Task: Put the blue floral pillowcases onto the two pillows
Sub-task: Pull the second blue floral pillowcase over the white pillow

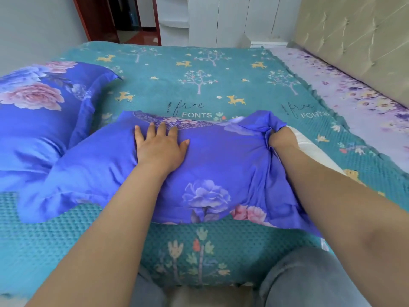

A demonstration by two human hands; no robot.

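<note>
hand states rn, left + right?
Left hand: open, fingers flat, pressing on the near pillowcase.
Right hand: fingers curled, gripping the pillowcase's bunched open edge.

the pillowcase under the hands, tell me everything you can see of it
The pillowcase is bright blue, smooth, slightly shiny cloth printed with lilac and pink flowers and a patterned band along its far edge. It lies crosswise on the teal bedspread, filled by a pillow, its flat border spread out at the left. The left hand presses flat on top. The right hand grips the bunched open end, where the white pillow still pokes out.
</note>
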